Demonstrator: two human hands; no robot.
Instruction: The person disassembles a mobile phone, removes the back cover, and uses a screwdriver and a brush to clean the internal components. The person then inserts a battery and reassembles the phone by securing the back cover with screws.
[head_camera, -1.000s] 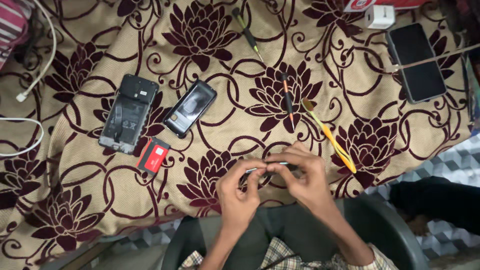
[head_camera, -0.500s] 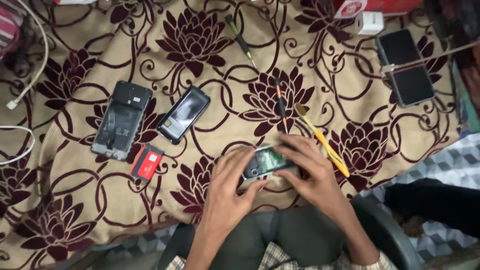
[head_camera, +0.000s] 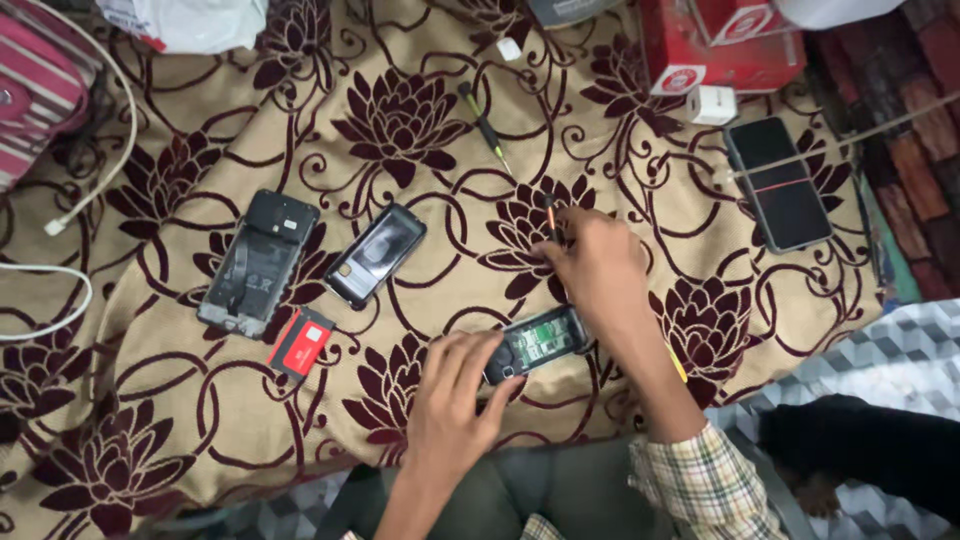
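Observation:
A small opened phone (head_camera: 537, 342) with a green circuit board showing lies on the flower-patterned cloth (head_camera: 180, 420) near its front edge. My left hand (head_camera: 455, 400) rests on the phone's left end and holds it down. My right hand (head_camera: 597, 262) reaches beyond the phone, its fingers closing around a thin dark tool with an orange band (head_camera: 551, 217) that lies on the cloth. A yellow tool (head_camera: 678, 364) peeks out from under my right forearm.
An opened black phone body (head_camera: 258, 264), a dark phone cover (head_camera: 375, 255) and a red battery (head_camera: 301, 341) lie to the left. A green-handled screwdriver (head_camera: 484, 125) lies beyond. A black smartphone (head_camera: 778, 183), white charger (head_camera: 712, 104), red boxes (head_camera: 720, 40) at right; white cables (head_camera: 80, 200) at left.
Both hands held the small phone together earlier. Now my right hand has left it and reached forward to the thin tool, while my left hand stays on the phone.

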